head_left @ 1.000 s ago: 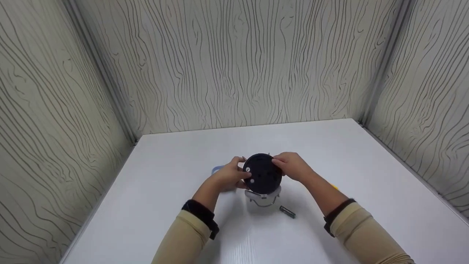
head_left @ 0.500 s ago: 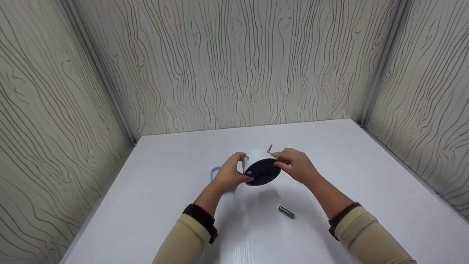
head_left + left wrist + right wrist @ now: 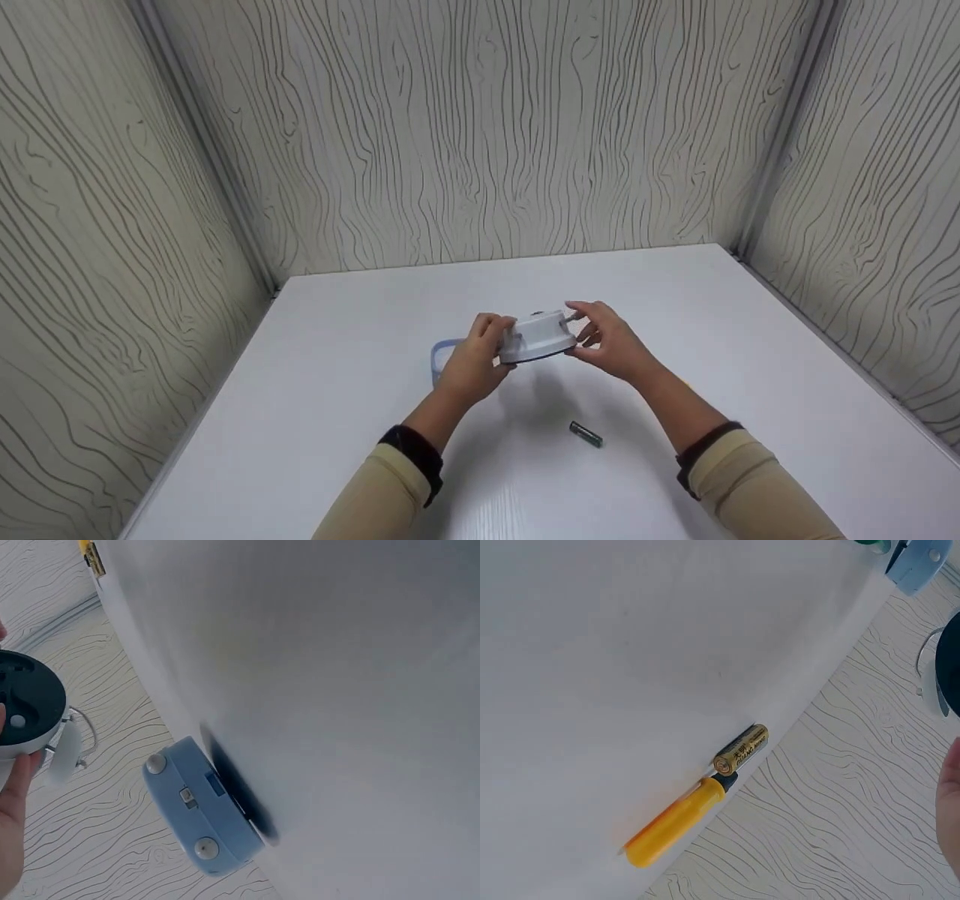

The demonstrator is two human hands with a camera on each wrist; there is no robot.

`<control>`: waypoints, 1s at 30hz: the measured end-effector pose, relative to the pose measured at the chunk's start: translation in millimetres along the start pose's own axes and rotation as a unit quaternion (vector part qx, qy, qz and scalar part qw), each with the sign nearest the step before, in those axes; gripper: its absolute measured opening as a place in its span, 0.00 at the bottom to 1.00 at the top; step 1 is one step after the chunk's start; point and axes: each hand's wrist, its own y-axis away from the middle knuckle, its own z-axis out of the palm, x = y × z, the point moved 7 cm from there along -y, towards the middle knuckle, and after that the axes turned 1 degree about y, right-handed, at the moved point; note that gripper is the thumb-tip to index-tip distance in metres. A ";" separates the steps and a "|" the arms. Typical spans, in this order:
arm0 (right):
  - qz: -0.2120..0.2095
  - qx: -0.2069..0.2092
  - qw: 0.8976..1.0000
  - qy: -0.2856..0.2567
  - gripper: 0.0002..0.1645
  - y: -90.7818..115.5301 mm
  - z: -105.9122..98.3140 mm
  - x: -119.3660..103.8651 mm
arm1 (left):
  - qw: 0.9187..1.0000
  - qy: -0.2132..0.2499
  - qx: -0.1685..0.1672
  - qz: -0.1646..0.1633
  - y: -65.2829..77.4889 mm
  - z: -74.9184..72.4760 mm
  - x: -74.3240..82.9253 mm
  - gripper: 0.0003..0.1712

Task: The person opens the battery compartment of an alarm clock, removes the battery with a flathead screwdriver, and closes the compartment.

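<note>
Both hands hold a white twin-bell alarm clock (image 3: 536,336) above the table, its dark back turned downward in the head view. My left hand (image 3: 472,365) grips its left side, thumb low and fingers over the side. At the right edge, my right hand (image 3: 611,346) has its thumb under the rim and fingers by a small metal foot. The left wrist view shows the dark back (image 3: 34,697) with a white knob, plus a bell and the wire handle. The clock's dial is hidden.
A green battery (image 3: 586,434) lies on the white table (image 3: 337,450) in front of the clock. Behind my left hand stands a light blue case (image 3: 202,806) with two white round feet. A yellow-handled screwdriver (image 3: 675,825) lies beside a gold battery (image 3: 741,750).
The clock has been tipped so its dark back, which faced the head camera, now points down and its white side shows. The right-hand fingers have spread along its edge.
</note>
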 end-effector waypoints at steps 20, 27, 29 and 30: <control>0.252 -0.061 0.940 -0.220 0.33 -2.5 20.7 18.9 | 0.977 -0.151 0.055 0.141 8.9 -0.7 12.6 0.34; 0.267 -0.046 0.933 -0.239 0.27 -1.0 25.9 17.7 | 0.981 -0.148 0.077 0.099 5.7 0.9 4.6 0.35; 0.269 -0.030 0.932 -0.242 0.25 -1.3 25.3 17.6 | 0.986 -0.129 0.086 0.061 2.7 -0.2 0.8 0.34; 0.269 -0.022 0.932 -0.241 0.24 -1.8 24.7 17.2 | 0.989 -0.114 0.085 0.036 0.7 -0.5 -1.9 0.34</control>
